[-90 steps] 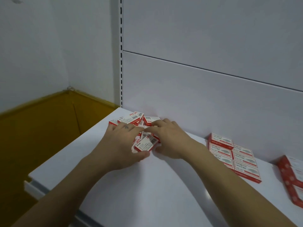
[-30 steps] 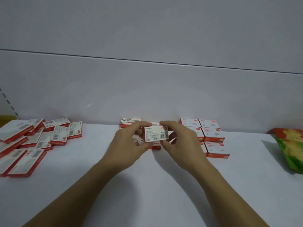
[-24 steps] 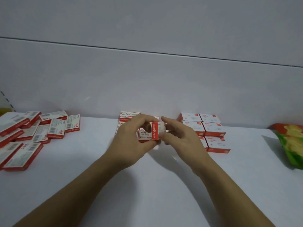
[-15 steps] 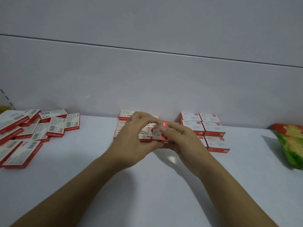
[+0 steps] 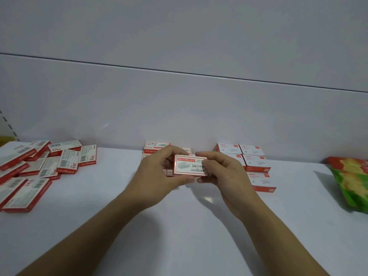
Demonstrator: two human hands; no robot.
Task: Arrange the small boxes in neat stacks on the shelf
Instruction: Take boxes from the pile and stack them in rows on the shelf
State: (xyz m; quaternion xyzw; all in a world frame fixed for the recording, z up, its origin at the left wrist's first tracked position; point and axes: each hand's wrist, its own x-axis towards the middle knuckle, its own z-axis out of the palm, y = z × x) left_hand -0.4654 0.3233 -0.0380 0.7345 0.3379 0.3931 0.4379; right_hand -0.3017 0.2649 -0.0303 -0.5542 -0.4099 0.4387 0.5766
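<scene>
Left hand and right hand together pinch one small box at frame centre, print upside down, in front of the centre stack. Risk: it lands inverted or skewed, or knuckles nudge that stack.

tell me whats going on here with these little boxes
A person holds one small box between the left hand and the right hand, just above the white shelf, its printed face toward the camera with the text upside down. Behind it a partly built group of boxes sits by the back wall, with a tidy block to its right. A loose pile of boxes lies at the left, not yet stacked, and a green bag at the far right.
</scene>
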